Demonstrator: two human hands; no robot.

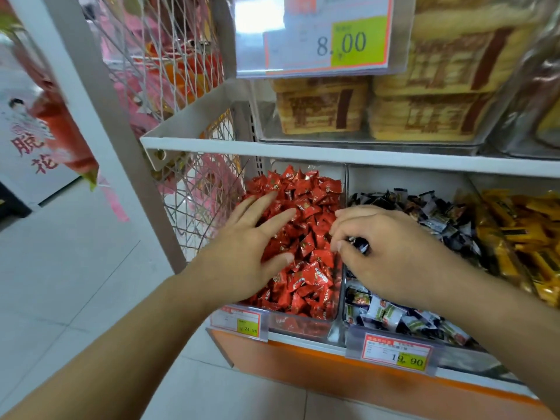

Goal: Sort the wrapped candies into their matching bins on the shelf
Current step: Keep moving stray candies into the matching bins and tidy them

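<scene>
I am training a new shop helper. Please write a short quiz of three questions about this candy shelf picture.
1. True or false: the left hand lies with straight fingers on the red candies.
2. The right hand pinches a: A) red candy B) dark-wrapped candy C) yellow candy
3. Which price shows on the tag under the black-and-white candies?

Key: 1 true; 2 B; 3 19.90

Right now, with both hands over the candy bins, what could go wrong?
1. The right hand pinches a dark-wrapped candy right above the divider; a slip could drop it back among the red candies.
2. The left hand lies spread on the heaped red pile, so sweeping may push pieces over the low front wall.
3. More dark strays may sit buried under the red heap, unseen.
</scene>
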